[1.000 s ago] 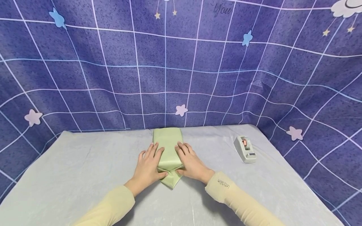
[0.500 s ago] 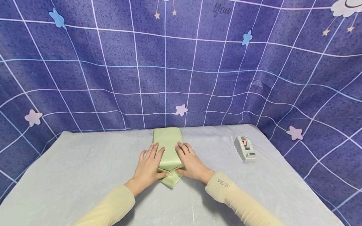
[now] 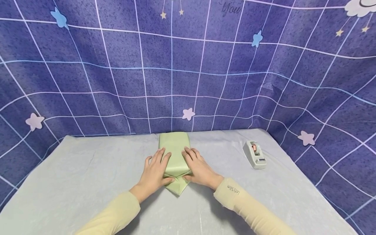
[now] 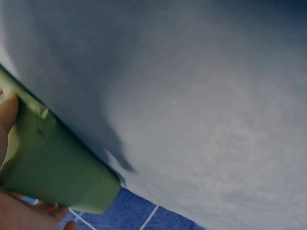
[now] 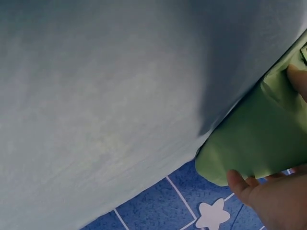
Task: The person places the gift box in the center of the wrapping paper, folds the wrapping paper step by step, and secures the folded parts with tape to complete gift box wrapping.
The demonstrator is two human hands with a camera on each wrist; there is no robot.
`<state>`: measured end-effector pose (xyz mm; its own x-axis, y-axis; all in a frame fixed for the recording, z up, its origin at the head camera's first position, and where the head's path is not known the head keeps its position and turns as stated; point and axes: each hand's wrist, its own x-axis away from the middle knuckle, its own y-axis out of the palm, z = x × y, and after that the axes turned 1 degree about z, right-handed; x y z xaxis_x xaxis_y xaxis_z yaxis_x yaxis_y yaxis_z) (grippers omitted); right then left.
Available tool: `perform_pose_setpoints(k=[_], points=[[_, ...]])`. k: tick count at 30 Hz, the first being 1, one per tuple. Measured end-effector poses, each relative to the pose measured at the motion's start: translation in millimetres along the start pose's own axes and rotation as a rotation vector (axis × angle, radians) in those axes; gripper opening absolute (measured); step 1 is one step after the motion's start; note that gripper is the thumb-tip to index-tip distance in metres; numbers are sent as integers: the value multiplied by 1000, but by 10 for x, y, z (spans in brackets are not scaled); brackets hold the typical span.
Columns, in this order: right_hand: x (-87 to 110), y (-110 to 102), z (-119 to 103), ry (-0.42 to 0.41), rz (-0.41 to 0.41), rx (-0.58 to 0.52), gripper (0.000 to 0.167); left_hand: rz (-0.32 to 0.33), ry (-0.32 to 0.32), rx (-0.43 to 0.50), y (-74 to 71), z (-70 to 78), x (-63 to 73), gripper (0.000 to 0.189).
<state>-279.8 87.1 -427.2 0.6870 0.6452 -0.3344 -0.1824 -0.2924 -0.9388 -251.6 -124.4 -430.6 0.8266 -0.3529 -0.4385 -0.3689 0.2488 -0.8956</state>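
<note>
A box wrapped in light green paper (image 3: pixel 175 160) lies lengthwise at the table's middle. At its near end the paper is folded into a pointed flap (image 3: pixel 178 187). My left hand (image 3: pixel 153 171) holds the near left corner, fingertips on the top and thumb on the fold. On the opposite side, my right hand (image 3: pixel 201 168) grips the near right corner the same way, its thumb pressing the fold. The left wrist view shows the box's green side (image 4: pixel 67 165) with a thumb at its near end. In the right wrist view, fingers (image 5: pixel 240 184) lie along the top edge.
A white tape dispenser (image 3: pixel 255 155) with a roll in it stands at the right on the pale grey cloth-covered table (image 3: pixel 88 176). Behind and to the right hangs a purple-blue curtain (image 3: pixel 188 81) with a line grid and stars.
</note>
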Motion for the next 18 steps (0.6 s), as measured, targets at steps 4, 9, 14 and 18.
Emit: perform_pose_setpoints(k=[4,9,14,18], points=[[4,-37,19,-32,-6,-9,89,-9,7,37,-26,-41,-22,95],[21,-110,37,-57,-40,-20,88,-8,16,22,-36,-66,-36,98],[57,-199,10,-94,-24,5,82,0,32,-4,-32,-73,-38,100],[110,-243,-28,-163,37,28,74,-1,35,2,-17,-84,-44,100]])
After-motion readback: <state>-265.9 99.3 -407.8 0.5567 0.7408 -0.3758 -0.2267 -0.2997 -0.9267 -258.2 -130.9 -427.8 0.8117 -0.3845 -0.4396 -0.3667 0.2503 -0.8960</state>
